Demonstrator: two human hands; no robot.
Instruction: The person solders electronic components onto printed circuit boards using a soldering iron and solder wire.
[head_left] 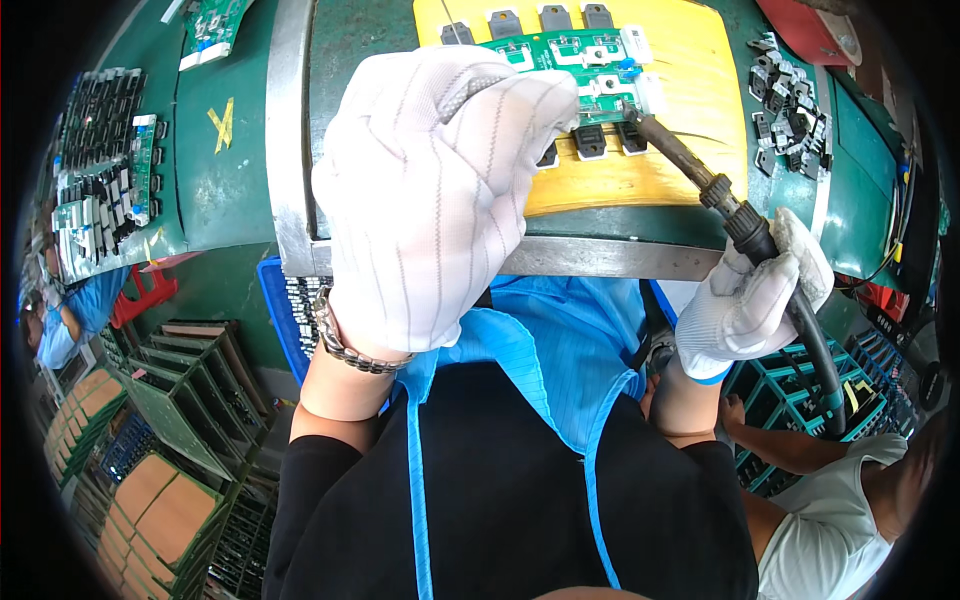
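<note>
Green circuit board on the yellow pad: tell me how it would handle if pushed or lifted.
The green circuit board looks flat and stiff, so it would probably lift without bending. Black components hang off its near edge, which may snag. On the smooth yellow pad it could slide unless the left hand steadies it.

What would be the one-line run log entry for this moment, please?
left hand: gloved, on green circuit board | right hand: holds soldering iron, tip at board | board on yellow pad

- Two white gloved hands: the left hand (pixel 435 190), the right hand (pixel 745 300).
- One soldering iron (pixel 700 175).
- One green circuit board (pixel 575 60) on one yellow pad (pixel 690 90).
- One metal wristwatch (pixel 345 340).
- Four black transistors (pixel 527 20) along the board's far edge.
</note>
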